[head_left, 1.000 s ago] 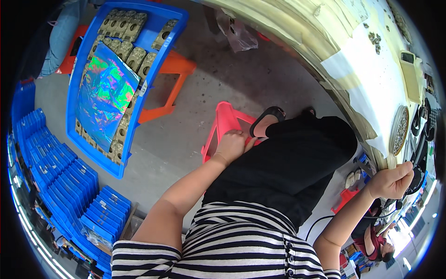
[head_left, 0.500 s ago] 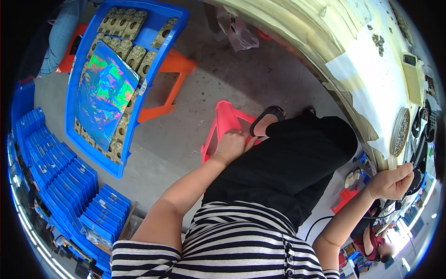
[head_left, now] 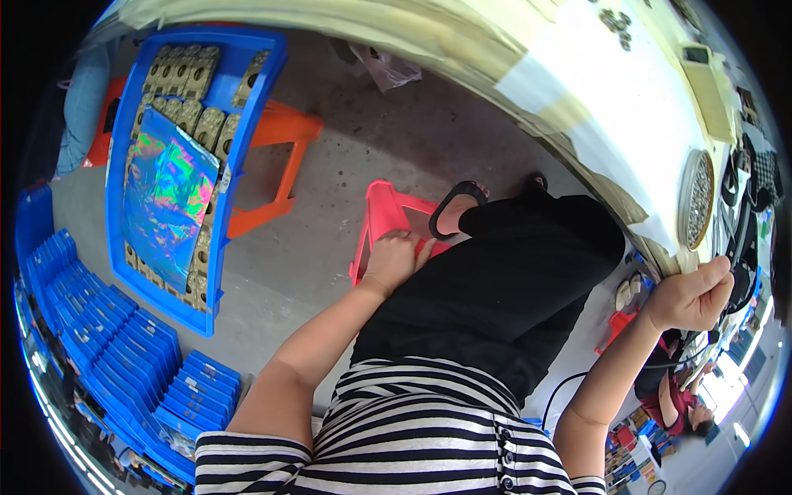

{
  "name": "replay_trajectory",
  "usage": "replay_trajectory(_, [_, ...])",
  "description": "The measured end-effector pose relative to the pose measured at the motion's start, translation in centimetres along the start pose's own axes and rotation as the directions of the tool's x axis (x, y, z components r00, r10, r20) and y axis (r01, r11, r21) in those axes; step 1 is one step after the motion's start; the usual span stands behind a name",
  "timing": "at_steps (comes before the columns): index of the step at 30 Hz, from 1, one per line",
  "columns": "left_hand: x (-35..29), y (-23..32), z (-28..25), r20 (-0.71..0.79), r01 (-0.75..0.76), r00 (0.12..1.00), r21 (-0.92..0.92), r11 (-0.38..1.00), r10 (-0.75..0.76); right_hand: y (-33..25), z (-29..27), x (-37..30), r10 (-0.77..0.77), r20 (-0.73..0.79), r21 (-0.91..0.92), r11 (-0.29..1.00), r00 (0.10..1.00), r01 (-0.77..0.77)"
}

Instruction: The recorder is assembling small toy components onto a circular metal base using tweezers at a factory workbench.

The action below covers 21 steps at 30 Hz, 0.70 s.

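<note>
My left hand (head_left: 393, 261) is curled over the near side of a pink plastic stool (head_left: 384, 211), beside my black trouser leg. The fingers wrap round the stool's edge and are partly hidden. On the right, my right hand (head_left: 690, 299) is closed in a fist with the thumb pressed on the fingers, close to the near end of the worktable (head_left: 561, 91). Whatever may be inside that fist does not show. Just beyond it, a round dish (head_left: 698, 200) full of small grey pieces rests on the tabletop.
A blue tray (head_left: 216, 272) on an orange stool (head_left: 285, 165) carries rows of camouflage-patterned parts under an iridescent sheet (head_left: 169, 198). Blue trays (head_left: 124, 338) stand stacked at left. A yellowish box (head_left: 709, 99) sits on the table. Another person (head_left: 672, 404) is at far right.
The view has shifted, so the worktable reaches further across the top and the blue tray appears further left. My left hand and the pink stool keep together; the right fist stays closed.
</note>
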State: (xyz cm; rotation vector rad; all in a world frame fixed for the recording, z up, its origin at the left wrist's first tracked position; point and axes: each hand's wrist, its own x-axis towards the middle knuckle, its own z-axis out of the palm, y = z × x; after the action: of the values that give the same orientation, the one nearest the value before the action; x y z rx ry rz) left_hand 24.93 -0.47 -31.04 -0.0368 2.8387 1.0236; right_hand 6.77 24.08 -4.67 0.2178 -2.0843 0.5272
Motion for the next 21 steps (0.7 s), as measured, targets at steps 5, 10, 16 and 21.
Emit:
replay_trajectory(5, [0.1, -0.1, 0.1, 0.012, 0.008, 1.000, -0.007, 1.000, -0.008, 0.2, -0.1, 0.2, -0.054, -0.005, -0.001, 0.999, 0.999, 0.054])
replay_trajectory(10, [0.1, 0.0, 0.0, 0.046, 0.032, 0.998, -0.013, 0.999, -0.032, 0.2, 0.0, 0.3, -0.089, 0.004, -0.001, 0.996, 0.996, 0.089])
replay_trajectory(16, [0.2, 0.2, -0.1, 0.051, 0.039, 0.998, 0.001, 0.999, -0.039, 0.5, -0.3, 0.4, -0.103, 0.010, -0.026, 0.994, 0.995, 0.103])
replay_trajectory(21, [0.1, 0.4, -0.2, 0.034, 0.032, 0.999, 0.004, 0.999, -0.032, 0.1, -0.4, 0.6, -0.105, 0.008, -0.035, 0.994, 0.994, 0.105])
